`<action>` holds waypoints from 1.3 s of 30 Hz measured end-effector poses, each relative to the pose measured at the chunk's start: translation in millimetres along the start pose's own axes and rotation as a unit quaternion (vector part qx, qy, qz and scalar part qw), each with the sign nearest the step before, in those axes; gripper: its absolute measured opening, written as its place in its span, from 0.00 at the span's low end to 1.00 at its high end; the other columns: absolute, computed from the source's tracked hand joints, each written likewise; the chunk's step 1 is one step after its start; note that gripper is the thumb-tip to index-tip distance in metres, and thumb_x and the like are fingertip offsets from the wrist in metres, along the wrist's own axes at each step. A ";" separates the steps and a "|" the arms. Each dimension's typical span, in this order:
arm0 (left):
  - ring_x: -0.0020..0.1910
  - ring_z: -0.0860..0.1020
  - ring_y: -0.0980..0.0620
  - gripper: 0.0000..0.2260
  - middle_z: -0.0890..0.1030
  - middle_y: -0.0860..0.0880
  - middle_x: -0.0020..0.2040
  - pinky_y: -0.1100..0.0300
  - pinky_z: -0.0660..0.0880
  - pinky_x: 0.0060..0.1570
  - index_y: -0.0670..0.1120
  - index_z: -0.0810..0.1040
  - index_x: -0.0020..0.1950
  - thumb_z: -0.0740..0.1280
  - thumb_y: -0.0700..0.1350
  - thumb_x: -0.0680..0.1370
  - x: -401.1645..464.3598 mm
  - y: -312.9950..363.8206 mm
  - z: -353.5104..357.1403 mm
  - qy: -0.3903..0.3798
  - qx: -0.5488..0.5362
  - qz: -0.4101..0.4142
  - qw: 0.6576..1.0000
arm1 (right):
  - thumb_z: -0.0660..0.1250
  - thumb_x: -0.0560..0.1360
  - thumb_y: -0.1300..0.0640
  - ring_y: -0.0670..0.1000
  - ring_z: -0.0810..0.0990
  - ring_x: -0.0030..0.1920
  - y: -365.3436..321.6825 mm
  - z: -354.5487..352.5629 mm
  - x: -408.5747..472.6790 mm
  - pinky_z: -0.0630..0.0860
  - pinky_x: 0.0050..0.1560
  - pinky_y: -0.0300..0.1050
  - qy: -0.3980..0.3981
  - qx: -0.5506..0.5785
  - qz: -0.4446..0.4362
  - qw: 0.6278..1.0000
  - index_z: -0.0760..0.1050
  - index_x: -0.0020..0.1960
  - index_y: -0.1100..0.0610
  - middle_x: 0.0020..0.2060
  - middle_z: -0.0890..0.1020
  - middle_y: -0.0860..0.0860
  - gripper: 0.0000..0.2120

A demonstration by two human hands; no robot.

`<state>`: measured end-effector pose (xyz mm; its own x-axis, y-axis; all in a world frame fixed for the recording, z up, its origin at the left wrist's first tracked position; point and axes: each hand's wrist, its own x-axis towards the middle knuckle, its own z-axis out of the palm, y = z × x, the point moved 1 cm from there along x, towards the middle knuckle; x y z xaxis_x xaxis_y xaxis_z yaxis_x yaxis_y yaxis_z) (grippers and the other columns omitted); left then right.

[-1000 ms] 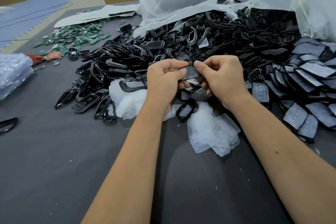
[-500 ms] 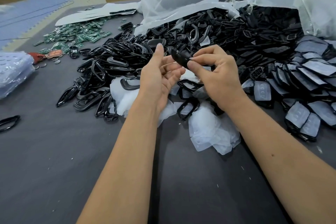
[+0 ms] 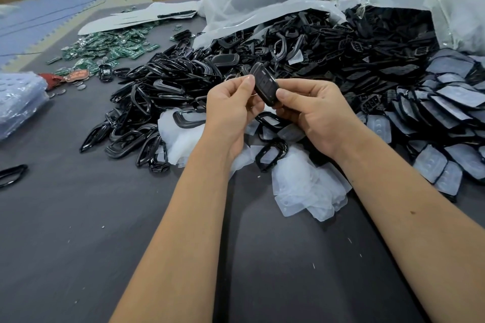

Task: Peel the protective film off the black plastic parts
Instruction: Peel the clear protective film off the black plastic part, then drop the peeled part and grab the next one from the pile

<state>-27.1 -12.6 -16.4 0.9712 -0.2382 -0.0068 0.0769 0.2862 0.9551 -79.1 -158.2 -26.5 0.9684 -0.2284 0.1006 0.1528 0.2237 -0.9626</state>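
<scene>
In the head view, both hands meet above the dark tabletop (image 3: 78,231) with one black plastic part (image 3: 263,84) held up between them, tilted toward the camera, probably so its face can be checked for film. The left hand (image 3: 231,110) pinches its left edge between thumb and curled fingers; the right hand (image 3: 315,110) pinches the lower right edge, thumb on top. Whether film clings to this part I cannot tell (its face looks glossy and bare). Below the hands lies a heap of peeled film (image 3: 307,191), near enough for dropping scraps. Film-covered parts (image 3: 451,102) line up at the right, and bare black frames (image 3: 147,102) pile at the left.
</scene>
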 end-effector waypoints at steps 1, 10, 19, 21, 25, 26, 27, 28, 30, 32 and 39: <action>0.35 0.77 0.56 0.10 0.83 0.45 0.42 0.64 0.79 0.38 0.39 0.83 0.49 0.64 0.39 0.85 0.0 0.0 0.8 0.003 0.002 -0.001 1.000 | 0.69 0.79 0.69 0.49 0.84 0.43 0.6 0.2 -0.4 0.81 0.46 0.43 0.007 -0.007 -0.002 1.000 0.85 0.55 0.60 0.44 0.88 0.55 0.09; 0.34 0.76 0.54 0.12 0.83 0.45 0.38 0.65 0.76 0.33 0.39 0.83 0.44 0.64 0.39 0.85 0.7 -0.8 3.7 0.011 -0.020 -0.059 0.998 | 0.71 0.78 0.68 0.50 0.77 0.38 1.4 -2.3 -1.2 0.79 0.37 0.47 0.022 -0.058 -0.007 0.998 0.85 0.51 0.58 0.37 0.82 0.53 0.07; 0.36 0.74 0.52 0.10 0.81 0.37 0.47 0.64 0.76 0.34 0.36 0.82 0.49 0.63 0.38 0.85 1.0 2.0 -2.1 0.020 0.003 -0.036 0.999 | 0.70 0.79 0.67 0.47 0.81 0.39 -9.1 2.8 -4.1 0.81 0.35 0.42 -0.023 -0.077 0.019 0.997 0.85 0.49 0.57 0.37 0.85 0.51 0.08; 0.34 0.74 0.53 0.09 0.81 0.39 0.44 0.61 0.76 0.35 0.40 0.81 0.47 0.64 0.39 0.84 -1.6 3.5 -0.1 0.018 0.062 0.009 0.998 | 0.68 0.80 0.68 0.48 0.83 0.40 -17.9 -1.4 -4.1 0.83 0.43 0.44 -0.009 -0.107 0.020 0.994 0.85 0.50 0.58 0.40 0.86 0.53 0.10; 0.37 0.75 0.54 0.05 0.79 0.48 0.38 0.60 0.75 0.43 0.44 0.78 0.45 0.69 0.38 0.81 -8.6 3.0 28.8 -0.005 0.294 0.184 0.938 | 0.63 0.80 0.71 0.48 0.86 0.46 -42.9 -18.0 -12.3 0.82 0.49 0.43 0.062 -0.284 -0.060 0.955 0.82 0.61 0.57 0.48 0.87 0.55 0.16; 0.38 0.74 0.55 0.05 0.78 0.51 0.38 0.65 0.73 0.43 0.44 0.78 0.45 0.70 0.36 0.79 -11.8 4.9 40.7 -0.025 0.349 0.228 0.908 | 0.61 0.78 0.72 0.48 0.86 0.50 -51.0 -21.9 -16.9 0.82 0.54 0.44 0.067 -0.360 -0.103 0.925 0.83 0.62 0.56 0.50 0.87 0.53 0.20; 0.38 0.74 0.54 0.05 0.77 0.51 0.39 0.65 0.71 0.42 0.43 0.78 0.45 0.69 0.34 0.77 -15.2 6.6 57.4 -0.053 0.389 0.268 0.880 | 0.60 0.75 0.74 0.47 0.85 0.53 -62.5 -29.1 -23.3 0.80 0.59 0.43 0.070 -0.426 -0.144 0.891 0.84 0.62 0.56 0.51 0.87 0.51 0.23; 0.39 0.73 0.52 0.07 0.77 0.50 0.39 0.61 0.70 0.41 0.43 0.77 0.44 0.68 0.31 0.75 -17.8 8.5 73.4 -0.083 0.418 0.303 0.852 | 0.59 0.72 0.74 0.47 0.85 0.55 -73.6 -36.7 -29.7 0.79 0.62 0.42 0.070 -0.471 -0.175 0.862 0.85 0.60 0.55 0.51 0.88 0.49 0.26; 0.40 0.71 0.47 0.09 0.75 0.47 0.40 0.51 0.68 0.40 0.43 0.73 0.42 0.66 0.30 0.73 -24.4 11.8 107.8 -0.136 0.450 0.369 0.802 | 0.58 0.68 0.73 0.48 0.84 0.55 -94.7 -58.7 -43.0 0.77 0.62 0.41 0.084 -0.524 -0.193 0.825 0.85 0.58 0.54 0.51 0.88 0.49 0.28; 0.40 0.72 0.44 0.06 0.75 0.45 0.40 0.47 0.70 0.39 0.42 0.74 0.44 0.65 0.31 0.74 -28.9 12.1 140.0 -0.175 0.456 0.417 0.767 | 0.58 0.69 0.73 0.51 0.84 0.56 -112.8 -84.8 -55.6 0.78 0.62 0.46 0.128 -0.560 -0.178 0.799 0.85 0.59 0.54 0.52 0.88 0.50 0.28; 0.43 0.73 0.52 0.14 0.73 0.52 0.43 0.60 0.65 0.41 0.45 0.83 0.58 0.67 0.34 0.75 -40.4 -8.9 219.6 -0.278 0.477 0.446 0.705 | 0.59 0.71 0.73 0.62 0.82 0.57 -126.1 -156.2 -81.9 0.75 0.56 0.44 0.222 -0.661 -0.076 0.712 0.84 0.61 0.55 0.54 0.86 0.59 0.26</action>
<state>-116.6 -209.4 40.4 0.2789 -0.7606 0.5862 -0.9521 -0.1393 0.2723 -208.5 -315.7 47.5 0.7572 -0.4983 0.4222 -0.3557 -0.8568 -0.3733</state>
